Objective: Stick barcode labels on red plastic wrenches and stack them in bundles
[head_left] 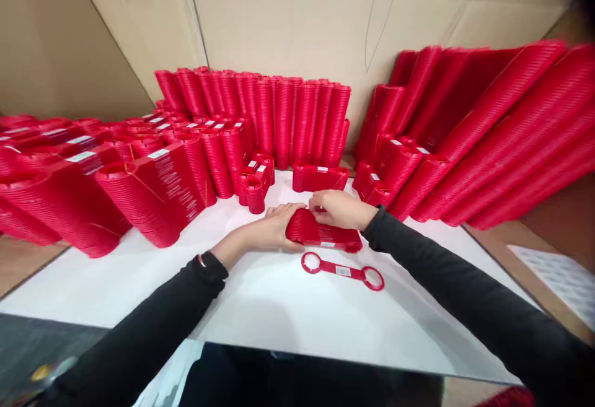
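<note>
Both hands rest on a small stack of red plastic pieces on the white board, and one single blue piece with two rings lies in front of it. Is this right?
Not quite: the single piece is red, not blue, as the head view shows. The rest holds: the left hand and right hand rest on the small red stack on the white board.

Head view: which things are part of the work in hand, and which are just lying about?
In hand:
- left hand
- right hand
- small stack of flat red plastic pieces
- single red two-ringed plastic piece

Lying about:
- long red stacks
- cardboard wall
- white tabletop
</note>
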`<state>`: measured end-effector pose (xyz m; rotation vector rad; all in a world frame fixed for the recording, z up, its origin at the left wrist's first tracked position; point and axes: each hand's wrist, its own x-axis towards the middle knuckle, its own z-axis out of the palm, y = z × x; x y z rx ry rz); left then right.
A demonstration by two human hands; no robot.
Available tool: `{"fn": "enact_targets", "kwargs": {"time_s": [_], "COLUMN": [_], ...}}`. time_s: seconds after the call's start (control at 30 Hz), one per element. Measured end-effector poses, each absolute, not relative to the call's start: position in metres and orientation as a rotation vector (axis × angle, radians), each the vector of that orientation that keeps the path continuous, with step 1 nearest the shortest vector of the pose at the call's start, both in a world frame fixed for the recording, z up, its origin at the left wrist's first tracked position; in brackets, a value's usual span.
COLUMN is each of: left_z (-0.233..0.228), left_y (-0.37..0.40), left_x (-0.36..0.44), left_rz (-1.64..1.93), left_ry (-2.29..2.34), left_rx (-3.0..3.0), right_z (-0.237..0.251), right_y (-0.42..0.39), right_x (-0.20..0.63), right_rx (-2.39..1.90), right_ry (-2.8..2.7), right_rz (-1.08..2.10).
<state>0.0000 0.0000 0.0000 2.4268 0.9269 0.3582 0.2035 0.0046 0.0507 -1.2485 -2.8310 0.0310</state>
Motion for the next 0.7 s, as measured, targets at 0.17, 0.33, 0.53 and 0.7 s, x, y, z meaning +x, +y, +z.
{"fn": "enact_targets", "kwargs": {"time_s": [0.17,0.33,0.53,0.7], "left_z": [0.002,0.003,0.003,0.003], "left_y": [-0.002,-0.002,-0.002,-0.002], "left_x": [0.001,0.000,-0.001,0.000], "left_rz": [0.372,0.413,0.418,0.420], "left_ry": [0.938,0.876,0.888,0.894], "left_rx": [2.399,2.405,2.368,2.356], "right_z": [0.052,0.048,0.042,0.043], "right_y": [-0.005,-0.007,-0.007,-0.006], "right_x": [0.207,0.208,0.209,0.210], "right_rx": [-1.290,-1.296,-1.196,-1.210], "right_ry": [-2.774,-2.739,-2.741,-2.610], "right_rz": [-0.028,-0.052,-0.010,0.007]}}
